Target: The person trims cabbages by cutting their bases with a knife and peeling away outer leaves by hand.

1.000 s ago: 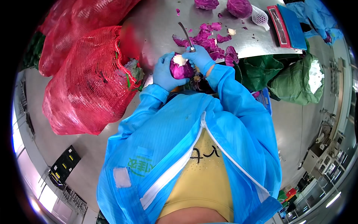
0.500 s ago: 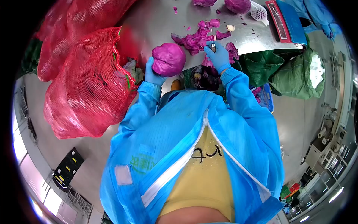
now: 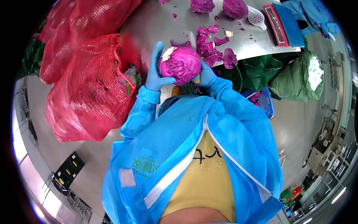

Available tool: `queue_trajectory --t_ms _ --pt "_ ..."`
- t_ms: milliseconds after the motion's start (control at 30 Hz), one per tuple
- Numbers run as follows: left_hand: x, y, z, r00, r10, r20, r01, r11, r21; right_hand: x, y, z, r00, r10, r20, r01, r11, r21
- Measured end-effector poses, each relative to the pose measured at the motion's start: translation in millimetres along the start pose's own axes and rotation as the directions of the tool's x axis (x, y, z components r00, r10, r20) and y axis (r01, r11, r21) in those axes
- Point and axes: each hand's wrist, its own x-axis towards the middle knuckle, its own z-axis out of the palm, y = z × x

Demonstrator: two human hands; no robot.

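A purple cabbage (image 3: 181, 66) with a pale cut stem at its upper left is between my gloved hands. My left hand (image 3: 154, 72) grips it from the left, thumb underneath. My right hand (image 3: 206, 75) is against its right side, fingers partly hidden behind it. A knife (image 3: 192, 40) is in that hand; its blurred blade rises beyond the cabbage and its handle end shows below. Loose purple leaves (image 3: 209, 46) lie on the metal table (image 3: 153, 24) just past my right hand.
Red mesh sacks (image 3: 87, 89) bulge at the left. Two more cabbages (image 3: 235, 9) and a white net (image 3: 256, 18) lie at the far edge. Green sacks (image 3: 298, 80) and a blue basket (image 3: 265, 102) are at the right. Another person's blue sleeve (image 3: 315, 13) shows at the top right.
The cabbage has turned so its cut stem shows at the upper left. My right hand, with the knife, moved left and down from over the leaves to the cabbage's side.
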Motion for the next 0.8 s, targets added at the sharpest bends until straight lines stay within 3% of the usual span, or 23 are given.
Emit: queue_trajectory --t_ms 33,67,100,133,167,200,233,267,300,333,367,400,500,533,600,633,733,767,800 --pt "-6 -6 -3 0.994 -0.015 -0.112 0.020 0.999 0.049 -3 -5 -6 0.996 0.047 0.081 -0.057 0.989 0.136" --pt "-10 -11 -5 0.974 -0.023 -0.223 0.045 0.994 0.096 -2 -9 -9 0.995 0.059 0.083 -0.069 0.990 0.123" --pt "-17 -9 0 0.938 -0.194 -0.286 0.201 0.980 -0.007 -3 -10 -8 0.996 -0.083 0.042 0.081 0.996 0.047" --pt "-20 -11 11 0.914 -0.255 -0.315 0.195 0.958 -0.211 -8 -9 6 0.974 -0.227 0.013 0.227 0.973 -0.034" --pt "-16 -24 21 0.961 -0.074 -0.268 0.077 0.997 -0.001 -18 -10 20 0.931 -0.335 0.142 0.358 0.913 -0.197" --pt "-12 -37 27 0.978 0.091 -0.186 -0.053 0.978 0.202 -16 -13 22 0.909 -0.399 0.121 0.417 0.855 -0.308" --pt "-11 -40 30 0.974 0.088 -0.206 -0.046 0.978 0.202 -13 -20 7 0.926 -0.338 0.170 0.377 0.850 -0.367" --pt "-10 -42 31 0.941 -0.031 -0.336 0.053 0.997 0.057 -11 -27 -7 0.938 -0.271 0.218 0.341 0.838 -0.427" --pt "-7 -42 29 0.887 -0.155 -0.435 0.125 0.987 -0.098 -12 -25 0 0.940 -0.257 0.223 0.332 0.839 -0.432" --pt "-5 -42 26 0.885 -0.148 -0.442 0.117 0.988 -0.096 -15 -22 5 0.936 -0.318 0.149 0.344 0.741 -0.577" --pt "-5 -42 24 0.898 -0.097 -0.428 0.114 0.993 0.015 -18 -20 11 0.916 -0.392 0.082 0.331 0.626 -0.706" --pt "-6 -43 22 0.912 -0.054 -0.407 0.113 0.986 0.124 -18 -20 14 0.917 -0.390 0.079 0.328 0.628 -0.706" --pt "-9 -46 10 0.934 0.018 -0.356 0.092 0.952 0.291 -20 -20 15 0.901 -0.418 0.114 0.262 0.316 -0.912" --pt "-10 -46 7 0.942 0.039 -0.333 0.094 0.923 0.373 -20 -19 14 0.901 -0.419 0.111 0.260 0.318 -0.912" --pt "-13 -51 4 0.943 0.042 -0.329 0.095 0.916 0.389 -22 -16 17 0.842 -0.522 0.132 0.213 0.097 -0.972" --pt "-12 -53 3 0.945 0.056 -0.324 0.086 0.909 0.408 -24 -13 23 0.811 -0.543 0.217 0.179 -0.122 -0.976" --pt "-15 -57 2 0.942 0.068 -0.328 0.077 0.909 0.409 -26 -6 34 0.826 -0.513 0.232 0.121 -0.240 -0.963" --pt "-16 -60 -2 0.944 0.085 -0.318 0.080 0.878 0.472 -30 -5 41 0.890 -0.431 0.150 0.083 -0.171 -0.982" --pt "-15 -56 0 0.945 0.086 -0.317 0.078 0.879 0.471 -30 -7 44 0.889 -0.433 0.151 0.082 -0.172 -0.982"
